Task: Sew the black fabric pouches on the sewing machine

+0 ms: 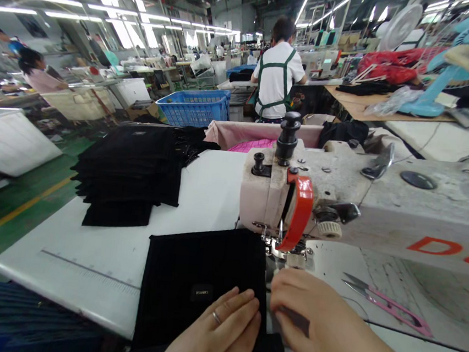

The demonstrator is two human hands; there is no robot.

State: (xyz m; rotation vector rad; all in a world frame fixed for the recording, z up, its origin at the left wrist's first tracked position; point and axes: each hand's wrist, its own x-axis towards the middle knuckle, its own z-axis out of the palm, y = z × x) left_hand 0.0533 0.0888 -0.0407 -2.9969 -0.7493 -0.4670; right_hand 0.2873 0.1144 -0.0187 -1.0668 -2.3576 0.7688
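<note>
Black cloth panel [205,264] lies flat on white desk [212,190], btm ctr of frame, its R edge right by the metal foot [269,247] of the sewing machine [359,215]. Can't tell if edge is under the foot. Small label [201,292] shows mid-panel.

L hand [226,327] is on the panel's lower R part: grip wide, palm down, fingers straight & close together, not pinching. R hand [302,310] is at the R edge just below the foot, fingers & thumb curled: grip narrow, but can't tell if cloth is caught in it.

Step in hand, prob.: lining up/guiding R edge for a seam. Next move, I'd say, calls for L hand holding panel flat & R hand steering edge straight, fingertips clear of the needle area.

Pile of black pieces [131,166] at L of frame; pink-handled snips [396,310] lower R, near R forearm.
</note>
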